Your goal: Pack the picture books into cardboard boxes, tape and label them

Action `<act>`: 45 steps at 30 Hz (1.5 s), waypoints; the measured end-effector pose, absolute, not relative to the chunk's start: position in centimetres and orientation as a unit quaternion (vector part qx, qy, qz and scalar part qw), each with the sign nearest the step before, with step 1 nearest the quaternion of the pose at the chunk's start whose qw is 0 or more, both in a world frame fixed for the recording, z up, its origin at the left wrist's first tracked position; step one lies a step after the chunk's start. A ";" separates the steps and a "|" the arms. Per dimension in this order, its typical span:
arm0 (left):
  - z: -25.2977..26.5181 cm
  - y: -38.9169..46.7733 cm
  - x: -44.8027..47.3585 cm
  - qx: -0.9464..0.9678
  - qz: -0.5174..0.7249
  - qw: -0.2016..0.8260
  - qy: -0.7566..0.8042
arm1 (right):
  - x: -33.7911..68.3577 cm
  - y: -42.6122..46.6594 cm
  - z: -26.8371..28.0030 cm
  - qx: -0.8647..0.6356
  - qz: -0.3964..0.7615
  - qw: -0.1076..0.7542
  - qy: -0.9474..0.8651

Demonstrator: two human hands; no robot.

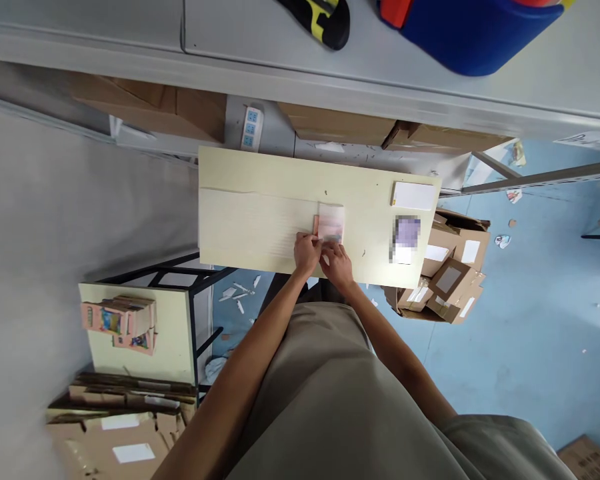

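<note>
A small pink-and-white booklet-like packet (331, 223) lies on the pale yellow tabletop (280, 167), with a pinkish edge showing at its left side. At its lower left corner my left hand (307, 253) is closed, the fingertips pinching its edge. My right hand (337, 265) bends its fingers over the packet's lower edge, close to the left fingertips. Exactly what lies between the fingertips is partly hidden by the hands. A long, pale sheet (250, 217) stretches flat across the left part of the tabletop, reaching towards the packet.
A white box (413, 196) and a pixelated purple-and-white item (407, 239) lie at the tabletop's right end. Cartons (450, 273) fill a box beyond it. Pink books (123, 320) are stacked on a lower-left side table. A grey bench (255, 40) with a blue bin (475, 33) runs ahead.
</note>
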State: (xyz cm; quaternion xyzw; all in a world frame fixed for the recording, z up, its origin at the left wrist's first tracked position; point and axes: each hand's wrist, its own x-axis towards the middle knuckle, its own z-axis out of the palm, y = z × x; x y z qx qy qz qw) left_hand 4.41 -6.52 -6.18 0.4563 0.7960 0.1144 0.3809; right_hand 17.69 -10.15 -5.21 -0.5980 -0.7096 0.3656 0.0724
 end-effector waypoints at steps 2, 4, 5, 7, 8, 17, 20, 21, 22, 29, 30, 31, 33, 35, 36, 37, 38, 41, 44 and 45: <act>-6.3 -6.4 4.2 0.455 0.112 0.383 0.796 | 18.3 -9.7 -5.3 -0.629 0.364 0.097 -0.681; -6.5 -6.3 4.0 0.455 0.112 0.389 0.793 | 19.0 -8.7 -5.7 -0.676 0.353 0.130 -0.634; -6.5 -6.3 3.9 0.456 0.111 0.393 0.791 | 19.3 -8.0 -5.9 -0.697 0.353 0.145 -0.607; -6.7 -6.3 3.7 0.458 0.111 0.398 0.787 | 19.8 -6.2 -6.6 -0.729 0.372 0.159 -0.552; -6.7 -6.3 3.6 0.458 0.113 0.400 0.785 | 20.0 -5.3 -6.9 -0.738 0.389 0.157 -0.529; -5.9 -6.4 3.6 0.447 0.134 0.407 0.785 | 20.8 -0.8 -6.8 -0.720 0.486 0.131 -0.479; -5.0 -6.4 3.8 0.455 0.121 0.441 0.764 | 20.4 -0.7 -6.4 -0.734 0.476 0.133 -0.467; -4.7 -6.5 3.9 0.456 0.112 0.452 0.759 | 20.1 -0.6 -6.3 -0.737 0.473 0.131 -0.465; -4.4 -6.6 4.1 0.457 0.103 0.460 0.754 | 19.8 -0.5 -6.1 -0.737 0.473 0.129 -0.465; -4.4 -8.0 4.9 0.469 0.129 0.443 0.753 | 18.8 0.1 -2.9 -0.693 0.434 0.098 -0.568; -4.6 -8.2 4.7 0.471 0.146 0.442 0.749 | 18.9 0.2 -2.2 -0.678 0.402 0.104 -0.607; -4.8 -8.3 4.4 0.472 0.162 0.444 0.744 | 19.1 0.4 -1.6 -0.647 0.375 0.110 -0.654; -5.1 -8.4 3.7 0.477 0.190 0.455 0.728 | 19.4 1.1 -0.7 -0.531 0.361 0.099 -0.760; -5.1 -8.4 3.0 0.482 0.206 0.469 0.711 | 19.5 2.4 -0.7 -0.384 0.381 0.051 -0.840; -5.0 -8.4 2.7 0.482 0.211 0.475 0.705 | 19.4 3.3 -1.0 -0.330 0.389 0.023 -0.860; -4.8 -8.5 2.5 0.479 0.212 0.480 0.704 | 19.3 4.2 -1.4 -0.297 0.394 -0.002 -0.870; -4.6 -8.7 2.4 0.471 0.212 0.482 0.708 | 19.2 5.2 -1.9 -0.284 0.395 -0.023 -0.873; -3.9 -9.6 2.5 0.429 0.217 0.477 0.736 | 18.7 8.0 -3.3 -0.289 0.391 -0.065 -0.871; -3.5 -11.0 2.5 0.376 0.236 0.476 0.759 | 18.2 9.8 -3.8 -0.310 0.415 -0.082 -0.851; -3.5 -11.4 2.3 0.348 0.244 0.484 0.765 | 18.0 10.1 -3.9 -0.323 0.431 -0.082 -0.839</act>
